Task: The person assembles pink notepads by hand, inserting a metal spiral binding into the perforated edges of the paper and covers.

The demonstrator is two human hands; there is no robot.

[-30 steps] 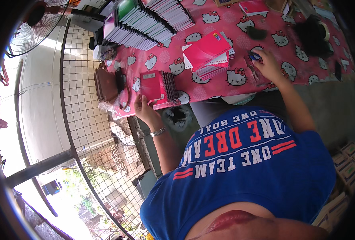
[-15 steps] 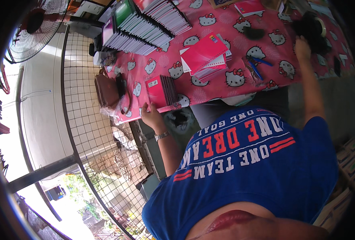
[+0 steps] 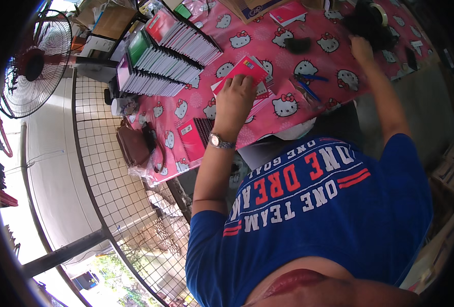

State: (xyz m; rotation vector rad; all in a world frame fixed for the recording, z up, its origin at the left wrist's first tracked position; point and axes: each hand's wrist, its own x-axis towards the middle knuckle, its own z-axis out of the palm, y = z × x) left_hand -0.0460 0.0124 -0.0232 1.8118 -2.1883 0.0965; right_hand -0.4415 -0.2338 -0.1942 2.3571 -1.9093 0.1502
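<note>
The left hand [image 3: 235, 100] is laid flat, fingers spread, on the pink booklet stack [image 3: 247, 69]; the right hand [image 3: 361, 47] is stretched far right, its grip hidden, beside a black bundle [image 3: 365, 23].

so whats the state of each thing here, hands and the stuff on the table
left hand: palm down, flat on the pink booklet pile
pink booklet pile: closed, loosely stacked, fanned out
right hand: stretched far out, at a dark object, grip unclear
dark object: bunched up on the tablecloth
blue pens: lying loose, untouched
notebook rows: closed, lined up in slanting rows
fan: upright, whether it spins is unclear
</note>
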